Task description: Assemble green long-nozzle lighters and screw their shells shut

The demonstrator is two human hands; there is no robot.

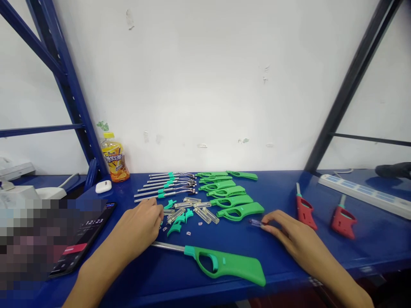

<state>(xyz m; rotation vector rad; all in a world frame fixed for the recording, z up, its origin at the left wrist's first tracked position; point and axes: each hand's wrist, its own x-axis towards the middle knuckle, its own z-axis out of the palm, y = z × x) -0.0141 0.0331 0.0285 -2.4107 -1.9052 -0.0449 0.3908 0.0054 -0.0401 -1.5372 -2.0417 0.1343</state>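
My right hand (pixel 293 239) pinches one end of a small clear plastic fuel tank (pixel 255 222) between thumb and fingers, a little above the table. My left hand (pixel 143 222) is closed beside the loose parts; whatever its fingertips hold is hidden. Close to it lie teal triggers (pixel 175 228), several more clear tanks (pixel 202 215) and tiny pale bits (pixel 188 233). In front is a whole green long-necked lighter (pixel 237 267), its metal tube running toward my left wrist. Behind, metal tubes with wires (pixel 167 185) lie in a row beside green handle shells (pixel 240 210).
Two red lighters (pixel 306 212) lie at the right, near a white power strip (pixel 362 194). At the left are a phone (pixel 86 244), a white earbud case (pixel 103 186) and a drink bottle (pixel 114 160). Blue metal posts (pixel 72 81) frame the blue table.
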